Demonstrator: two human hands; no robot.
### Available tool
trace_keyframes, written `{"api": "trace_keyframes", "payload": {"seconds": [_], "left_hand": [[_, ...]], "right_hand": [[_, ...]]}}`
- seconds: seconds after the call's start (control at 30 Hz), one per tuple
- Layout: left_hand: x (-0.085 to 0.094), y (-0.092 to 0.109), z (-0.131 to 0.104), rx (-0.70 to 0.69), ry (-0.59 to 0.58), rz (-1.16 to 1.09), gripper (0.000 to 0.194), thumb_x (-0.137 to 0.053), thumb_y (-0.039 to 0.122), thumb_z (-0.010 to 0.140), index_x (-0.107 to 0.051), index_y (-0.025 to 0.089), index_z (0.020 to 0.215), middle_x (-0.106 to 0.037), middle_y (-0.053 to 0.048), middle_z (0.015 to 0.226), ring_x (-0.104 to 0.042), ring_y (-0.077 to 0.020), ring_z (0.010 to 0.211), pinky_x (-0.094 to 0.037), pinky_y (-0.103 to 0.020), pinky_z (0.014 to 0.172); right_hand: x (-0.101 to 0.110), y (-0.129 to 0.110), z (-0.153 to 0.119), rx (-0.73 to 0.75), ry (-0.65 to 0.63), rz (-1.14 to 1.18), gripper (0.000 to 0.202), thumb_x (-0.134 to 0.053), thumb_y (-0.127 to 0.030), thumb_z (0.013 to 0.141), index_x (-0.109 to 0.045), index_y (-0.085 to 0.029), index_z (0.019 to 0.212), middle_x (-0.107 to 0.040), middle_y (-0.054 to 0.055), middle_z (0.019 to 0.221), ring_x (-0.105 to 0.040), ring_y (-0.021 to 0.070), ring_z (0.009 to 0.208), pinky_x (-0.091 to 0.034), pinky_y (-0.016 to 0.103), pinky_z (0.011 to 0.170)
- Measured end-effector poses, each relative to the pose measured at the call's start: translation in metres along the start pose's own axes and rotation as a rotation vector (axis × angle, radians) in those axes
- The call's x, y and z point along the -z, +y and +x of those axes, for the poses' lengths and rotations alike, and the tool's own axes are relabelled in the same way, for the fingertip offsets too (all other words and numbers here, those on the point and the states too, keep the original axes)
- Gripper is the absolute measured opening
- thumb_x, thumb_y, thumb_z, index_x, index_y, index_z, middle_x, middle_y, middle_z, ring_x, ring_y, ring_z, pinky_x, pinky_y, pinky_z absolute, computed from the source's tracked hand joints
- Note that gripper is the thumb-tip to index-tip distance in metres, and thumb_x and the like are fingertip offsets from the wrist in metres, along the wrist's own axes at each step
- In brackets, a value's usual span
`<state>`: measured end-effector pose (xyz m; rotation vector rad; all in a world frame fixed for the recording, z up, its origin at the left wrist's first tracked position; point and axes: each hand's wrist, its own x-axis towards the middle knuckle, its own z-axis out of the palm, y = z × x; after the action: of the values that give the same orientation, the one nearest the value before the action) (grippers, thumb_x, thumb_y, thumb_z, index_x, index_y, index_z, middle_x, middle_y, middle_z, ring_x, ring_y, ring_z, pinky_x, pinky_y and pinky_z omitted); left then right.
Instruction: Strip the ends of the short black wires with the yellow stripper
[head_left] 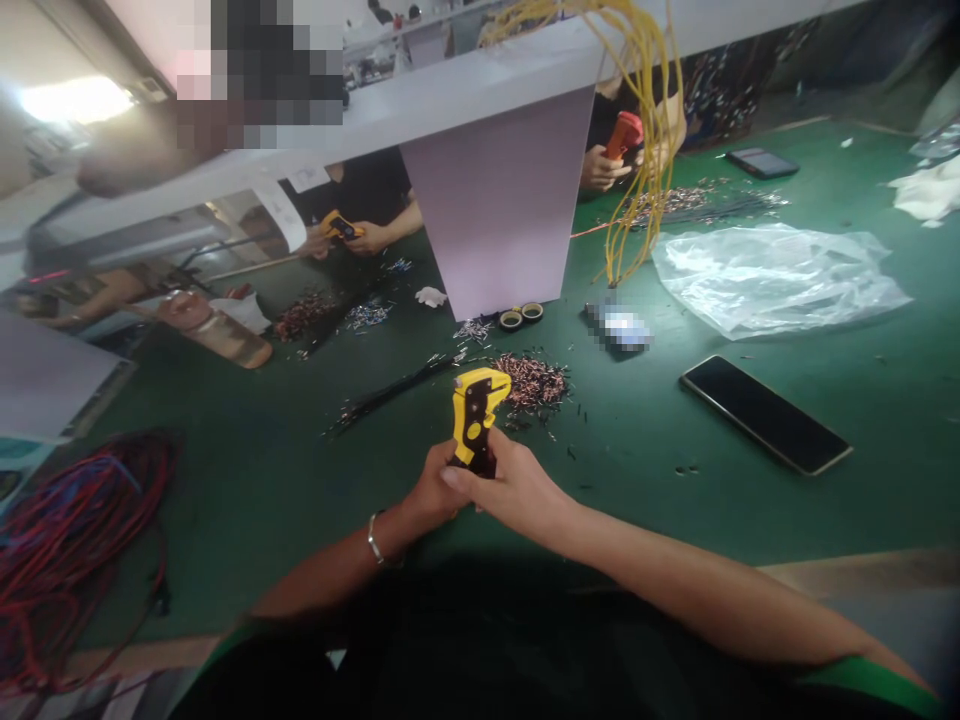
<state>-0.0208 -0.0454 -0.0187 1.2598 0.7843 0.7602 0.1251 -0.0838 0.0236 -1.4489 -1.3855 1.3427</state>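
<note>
A yellow and black wire stripper point(474, 418) stands nearly upright between my hands, its head pointing away from me. My left hand point(433, 488) closes on its handle from the left, a bracelet at the wrist. From the right, my right hand point(517, 482) wraps the same handle, thumb laid across the front. No wire shows clearly in the jaws. Just beyond the tool lies a heap of short copper-coloured pieces point(538, 382). A bundle of thin black wires point(397, 390) stretches over the green table point(645, 510) to the left.
A phone point(765, 413) and a clear plastic bag point(780, 280) lie on the right. Yellow wires point(656, 120) hang from the shelf point(450, 75). Red and blue cables point(82, 540) pile up at left. Across the table, co-workers' hands hold a yellow tool point(341, 226) and a red tool point(624, 135).
</note>
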Motion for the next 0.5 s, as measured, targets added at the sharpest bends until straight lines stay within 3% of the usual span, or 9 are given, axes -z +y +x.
{"api": "trace_keyframes", "payload": {"seconds": [0.23,0.5], "left_hand": [[-0.002,0.001,0.001,-0.070,0.097,0.163,0.041,-0.090,0.040,0.053,-0.059,0.014,0.061,-0.059,0.001,0.058,-0.049,-0.0106,0.055,-0.046,-0.024,0.055],[-0.010,0.012,0.002,0.001,0.140,0.294,0.030,-0.077,0.034,0.059,-0.053,0.016,0.058,-0.055,0.003,0.057,-0.047,-0.0103,0.056,-0.048,-0.025,0.058]], "right_hand": [[-0.005,0.005,0.004,0.099,0.082,-0.139,0.023,-0.065,-0.033,0.079,-0.045,-0.023,0.081,-0.061,0.004,0.079,-0.059,0.0202,0.072,-0.047,0.035,0.065],[-0.005,0.019,0.010,0.150,0.083,-0.149,0.021,-0.063,-0.033,0.081,-0.045,-0.022,0.085,-0.059,0.004,0.081,-0.058,0.0200,0.074,-0.046,0.034,0.068]]}}
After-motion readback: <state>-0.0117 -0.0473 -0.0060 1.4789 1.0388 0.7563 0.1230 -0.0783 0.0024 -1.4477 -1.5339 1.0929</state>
